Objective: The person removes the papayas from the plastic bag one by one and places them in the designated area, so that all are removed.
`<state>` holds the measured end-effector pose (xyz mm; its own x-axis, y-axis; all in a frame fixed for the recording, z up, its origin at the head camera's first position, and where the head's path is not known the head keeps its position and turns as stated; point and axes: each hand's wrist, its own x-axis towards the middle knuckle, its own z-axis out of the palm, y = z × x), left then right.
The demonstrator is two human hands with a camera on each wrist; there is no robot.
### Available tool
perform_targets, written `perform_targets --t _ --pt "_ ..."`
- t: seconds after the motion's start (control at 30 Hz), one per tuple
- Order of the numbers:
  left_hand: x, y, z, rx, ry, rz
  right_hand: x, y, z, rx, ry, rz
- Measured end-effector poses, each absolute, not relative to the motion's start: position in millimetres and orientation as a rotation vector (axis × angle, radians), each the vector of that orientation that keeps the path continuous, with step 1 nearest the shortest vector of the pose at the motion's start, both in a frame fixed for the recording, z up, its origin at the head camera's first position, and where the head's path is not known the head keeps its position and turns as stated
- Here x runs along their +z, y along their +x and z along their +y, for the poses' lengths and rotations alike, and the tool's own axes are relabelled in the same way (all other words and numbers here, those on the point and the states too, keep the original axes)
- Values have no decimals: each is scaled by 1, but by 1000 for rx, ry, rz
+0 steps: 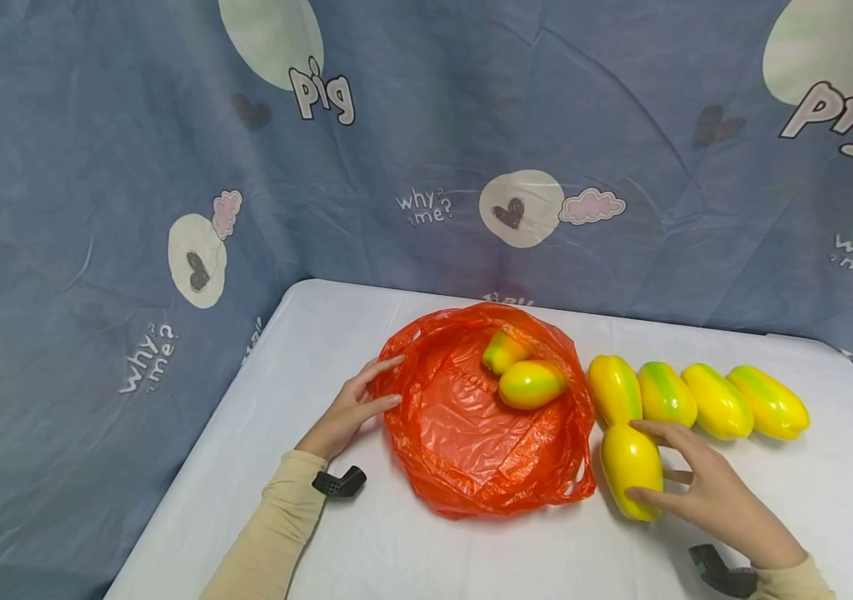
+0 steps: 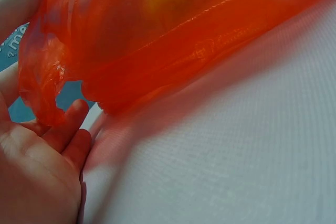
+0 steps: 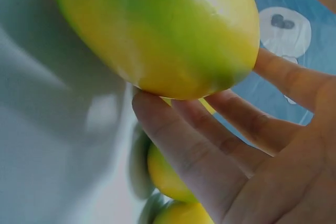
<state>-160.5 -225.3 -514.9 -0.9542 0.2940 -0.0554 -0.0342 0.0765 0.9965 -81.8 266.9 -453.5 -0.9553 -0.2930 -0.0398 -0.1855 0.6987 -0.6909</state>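
An orange-red plastic bag point(image 1: 464, 433) lies spread with its mouth up on the table, two yellow-green papayas point(image 1: 532, 384) inside toward its far right. My left hand point(image 1: 347, 412) holds the bag's left rim; in the left wrist view a handle loop point(image 2: 50, 95) hangs among the fingers. To the right of the bag, my right hand point(image 1: 704, 483) grips a yellow papaya point(image 1: 631, 468), with the thumb at its near end and a finger at its far end. The right wrist view shows this papaya point(image 3: 168, 30) close up, fingers against its side.
Several more papayas point(image 1: 719, 400) lie in a row at the right, behind my right hand; the leftmost papaya point(image 1: 614, 389) is beside the bag. A white cloth covers the table point(image 1: 381, 550). Blue printed fabric point(image 1: 426, 125) hangs behind and at the left.
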Motion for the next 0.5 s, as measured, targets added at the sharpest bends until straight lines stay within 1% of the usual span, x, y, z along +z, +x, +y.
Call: perform_targets --t 0.5 --pt "-514 -161 -226 1957 262 2119 -456 -83 269 -1100 -387 2723"
